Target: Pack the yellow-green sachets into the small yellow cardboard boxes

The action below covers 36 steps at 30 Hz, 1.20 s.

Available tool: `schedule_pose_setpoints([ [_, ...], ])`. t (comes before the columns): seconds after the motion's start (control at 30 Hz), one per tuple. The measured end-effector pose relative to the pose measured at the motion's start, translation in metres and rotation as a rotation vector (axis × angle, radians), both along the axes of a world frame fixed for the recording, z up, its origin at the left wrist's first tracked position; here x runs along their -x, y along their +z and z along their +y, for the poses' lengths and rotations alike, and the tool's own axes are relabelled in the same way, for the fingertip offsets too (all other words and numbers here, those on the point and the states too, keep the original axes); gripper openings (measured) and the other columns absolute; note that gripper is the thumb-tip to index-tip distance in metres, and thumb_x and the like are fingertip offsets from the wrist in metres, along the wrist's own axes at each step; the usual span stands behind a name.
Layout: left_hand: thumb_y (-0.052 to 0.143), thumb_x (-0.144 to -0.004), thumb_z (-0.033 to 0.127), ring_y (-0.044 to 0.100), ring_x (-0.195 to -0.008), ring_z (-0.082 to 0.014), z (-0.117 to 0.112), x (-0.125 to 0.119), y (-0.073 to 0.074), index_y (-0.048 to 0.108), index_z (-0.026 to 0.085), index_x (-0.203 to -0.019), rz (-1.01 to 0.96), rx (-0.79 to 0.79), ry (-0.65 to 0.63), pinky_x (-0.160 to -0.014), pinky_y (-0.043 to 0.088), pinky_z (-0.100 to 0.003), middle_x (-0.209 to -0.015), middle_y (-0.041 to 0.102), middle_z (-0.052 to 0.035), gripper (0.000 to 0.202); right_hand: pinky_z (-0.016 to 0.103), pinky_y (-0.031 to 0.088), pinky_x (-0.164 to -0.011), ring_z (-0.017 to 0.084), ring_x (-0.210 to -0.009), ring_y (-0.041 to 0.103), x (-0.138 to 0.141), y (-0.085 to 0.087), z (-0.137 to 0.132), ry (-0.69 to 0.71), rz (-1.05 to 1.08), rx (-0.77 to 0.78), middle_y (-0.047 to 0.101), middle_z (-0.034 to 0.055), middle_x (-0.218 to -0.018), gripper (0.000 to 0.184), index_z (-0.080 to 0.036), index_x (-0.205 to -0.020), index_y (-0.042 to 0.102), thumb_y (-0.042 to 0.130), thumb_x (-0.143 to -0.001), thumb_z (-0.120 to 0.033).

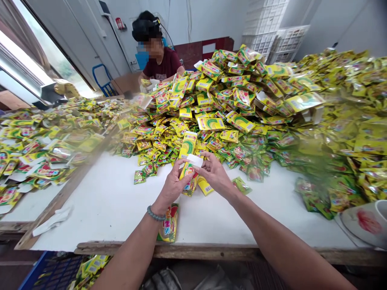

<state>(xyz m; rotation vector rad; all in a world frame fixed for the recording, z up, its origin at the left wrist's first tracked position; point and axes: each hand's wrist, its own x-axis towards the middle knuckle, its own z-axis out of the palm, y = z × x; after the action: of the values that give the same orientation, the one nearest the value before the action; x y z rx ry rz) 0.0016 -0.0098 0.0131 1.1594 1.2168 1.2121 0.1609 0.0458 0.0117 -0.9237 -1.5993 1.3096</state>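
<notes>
Between my two hands is a small yellow candy box [188, 181] with a white end flap [195, 160] standing up. My left hand [174, 181] grips its left side, thumb across the printed front. At the flap and upper right edge, the fingers of my right hand [216, 174] are pinched on the box. Just beyond lies another yellow box [188, 144], and one more yellow box [205, 186] shows partly under my right hand. Below my left wrist a printed box [169, 225] lies near the table edge. A green sachet [242, 185] rests right of my right hand.
A tall heap of yellow boxes [211, 123] and small sachets [160, 147] spreads across the white table [121, 205]. More sachets [356, 121] are piled right, near a floral cup [367, 223]. A wooden strip [72, 181] borders the left pile. Across the table sits a co-worker [163, 64].
</notes>
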Motion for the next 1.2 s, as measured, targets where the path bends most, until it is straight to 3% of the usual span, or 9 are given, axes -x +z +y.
schedule_pose_setpoints([
  [0.07,0.074,-0.079,0.039,0.063,-0.062,-0.0139,0.000,-0.002,0.001,0.041,0.027,-0.122,-0.065,0.028,0.029,-0.059,0.055,-0.027,-0.089,0.067,0.0003,0.055,0.029,0.050,-0.069,0.018,-0.076,0.064,0.000,0.003,0.000,0.047,0.012,-0.021,0.070,0.0019,-0.085,0.036,-0.022,-0.110,0.064,0.066,-0.081,-0.043],
  [0.2,0.082,-0.070,0.040,0.061,-0.053,-0.0125,0.000,-0.005,0.004,0.033,0.027,-0.116,-0.167,0.070,0.129,-0.057,0.055,-0.028,-0.081,0.066,0.0046,0.068,0.031,0.049,-0.078,0.018,-0.081,0.064,-0.003,0.012,-0.002,0.040,-0.042,-0.126,0.073,0.0032,-0.090,0.023,-0.021,-0.089,0.071,0.062,-0.086,-0.042],
  [0.3,0.084,-0.067,0.040,0.062,-0.053,-0.0134,0.000,-0.005,0.004,0.037,0.025,-0.113,-0.138,0.077,0.094,-0.054,0.053,-0.026,-0.078,0.068,0.0038,0.068,0.029,0.049,-0.072,0.017,-0.075,0.063,-0.005,0.016,-0.003,0.070,-0.031,-0.059,0.071,0.0023,-0.079,0.028,-0.020,-0.080,0.069,0.060,-0.087,-0.046],
  [0.43,0.085,-0.068,0.042,0.065,-0.056,-0.0149,-0.001,-0.004,0.001,0.045,0.022,-0.114,-0.081,0.080,0.070,-0.056,0.054,-0.026,-0.079,0.071,0.0010,0.064,0.029,0.049,-0.070,0.016,-0.073,0.063,-0.004,0.015,-0.001,0.046,-0.012,-0.010,0.071,0.0029,-0.080,0.024,-0.019,-0.080,0.070,0.071,-0.078,-0.043],
  [0.63,0.085,-0.068,0.042,0.070,-0.065,-0.0179,0.000,-0.003,0.002,0.053,0.019,-0.121,-0.030,0.092,0.019,-0.060,0.056,-0.027,-0.085,0.075,-0.0023,0.066,0.028,0.050,-0.065,0.015,-0.065,0.063,-0.009,0.013,0.006,0.097,0.221,0.340,0.071,0.0021,-0.073,0.037,-0.017,-0.076,0.071,0.081,-0.066,-0.051],
  [0.8,0.082,-0.072,0.042,0.071,-0.073,-0.0173,-0.001,0.000,0.002,0.055,0.017,-0.121,0.020,0.027,0.017,-0.067,0.055,-0.025,-0.086,0.075,-0.0030,0.062,0.030,0.052,-0.073,0.017,-0.071,0.067,-0.010,0.012,0.006,0.206,0.202,0.332,0.073,0.0029,-0.075,0.039,-0.016,-0.080,0.073,0.088,-0.059,-0.045],
  [1.0,0.080,-0.073,0.044,0.070,-0.068,-0.0174,-0.002,-0.004,0.005,0.057,0.016,-0.120,0.047,0.042,0.029,-0.064,0.056,-0.026,-0.083,0.075,-0.0030,0.059,0.028,0.050,-0.064,0.014,-0.063,0.062,-0.002,0.007,0.004,0.043,0.244,0.306,0.070,0.0006,-0.068,0.038,-0.017,-0.072,0.071,0.092,-0.052,-0.041],
  [1.1,0.082,-0.070,0.043,0.072,-0.073,-0.0195,-0.003,-0.006,0.007,0.057,0.015,-0.122,0.045,0.049,0.026,-0.067,0.057,-0.028,-0.088,0.076,-0.0052,0.064,0.028,0.050,-0.065,0.013,-0.062,0.062,-0.003,0.006,0.006,0.032,0.307,0.403,0.071,0.0008,-0.068,0.038,-0.017,-0.069,0.072,0.092,-0.050,-0.043],
  [1.2,0.082,-0.072,0.043,0.073,-0.079,-0.0207,-0.004,-0.005,0.008,0.059,0.015,-0.123,0.050,0.019,-0.006,-0.072,0.058,-0.029,-0.093,0.077,-0.0067,0.062,0.028,0.050,-0.068,0.014,-0.065,0.063,-0.008,0.008,0.010,0.063,0.274,0.389,0.072,0.0020,-0.069,0.037,-0.017,-0.068,0.074,0.092,-0.050,-0.044],
])
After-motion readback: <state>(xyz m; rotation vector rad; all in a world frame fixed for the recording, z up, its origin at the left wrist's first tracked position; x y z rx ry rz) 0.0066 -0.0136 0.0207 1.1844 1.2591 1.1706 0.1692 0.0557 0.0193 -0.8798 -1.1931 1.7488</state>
